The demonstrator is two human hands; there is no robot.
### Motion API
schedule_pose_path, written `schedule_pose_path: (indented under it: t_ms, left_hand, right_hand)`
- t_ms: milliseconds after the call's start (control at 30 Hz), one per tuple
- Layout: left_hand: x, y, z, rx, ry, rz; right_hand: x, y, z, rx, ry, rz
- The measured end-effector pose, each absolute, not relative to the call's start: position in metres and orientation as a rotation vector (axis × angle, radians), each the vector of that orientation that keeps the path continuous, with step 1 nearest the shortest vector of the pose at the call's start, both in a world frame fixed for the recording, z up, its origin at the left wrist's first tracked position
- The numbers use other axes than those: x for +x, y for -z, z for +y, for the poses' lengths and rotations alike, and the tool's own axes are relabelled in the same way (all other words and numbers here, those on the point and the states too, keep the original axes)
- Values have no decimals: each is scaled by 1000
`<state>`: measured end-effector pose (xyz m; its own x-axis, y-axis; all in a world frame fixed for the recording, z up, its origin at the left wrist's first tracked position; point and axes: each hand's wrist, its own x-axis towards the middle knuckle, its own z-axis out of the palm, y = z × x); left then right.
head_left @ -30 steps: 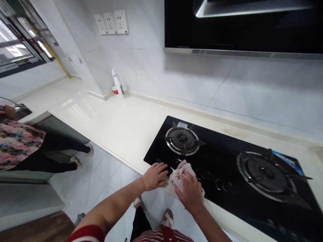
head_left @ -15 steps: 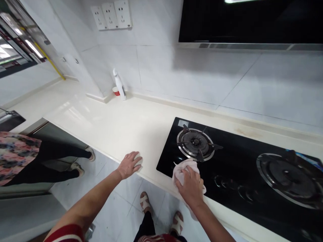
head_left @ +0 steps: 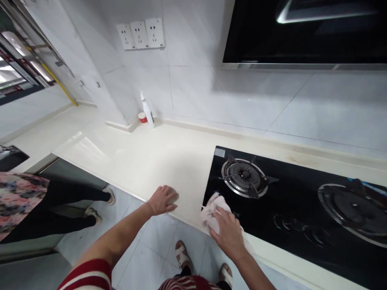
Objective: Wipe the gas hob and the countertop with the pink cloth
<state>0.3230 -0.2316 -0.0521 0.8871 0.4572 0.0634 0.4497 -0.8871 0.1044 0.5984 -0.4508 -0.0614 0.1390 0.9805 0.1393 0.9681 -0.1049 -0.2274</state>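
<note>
Under my right hand (head_left: 228, 233) is a bunched pale pink cloth (head_left: 215, 211), pressed on the front left corner of the black gas stove (head_left: 256, 215). My fingers curl over the cloth, and part of it hangs toward the counter's front edge. My left hand (head_left: 162, 200) rests on the cream countertop (head_left: 184, 169) near that edge, left of the stove, fingers apart and holding nothing. Just beyond the cloth is the left burner (head_left: 244, 177) with its dark pan support.
A white spray bottle (head_left: 147, 110) and a red-and-white cup (head_left: 142, 117) stand against the wall. Wall sockets (head_left: 140, 34) and a black range hood (head_left: 302, 36) are above. At far left, another person (head_left: 60, 197) stands by the counter; a sink (head_left: 13, 158) is beyond.
My right hand has slid the cloth toward the stove's front left corner, away from the left burner. My left hand stays on the countertop. The camera view has shifted slightly.
</note>
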Motion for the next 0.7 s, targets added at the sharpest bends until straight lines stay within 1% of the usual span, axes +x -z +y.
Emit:
schedule_pose_path:
  t_ms: [133,233,367,700]
  left_hand:
    - [323,54,-225,2942,-183,689]
    - [323,56,-227,2897,-260,733]
    - [323,57,-230,2870,-316,748]
    - [321,57,-230,2856,-329,779]
  right_hand:
    - [621,68,-483,-2310,20,-1753]
    - [624,70,-483,-2417,83,-1674]
    - [620,69,-449,-2472,98,-1655]
    - [635,56,-357,-2384,-44,-1704]
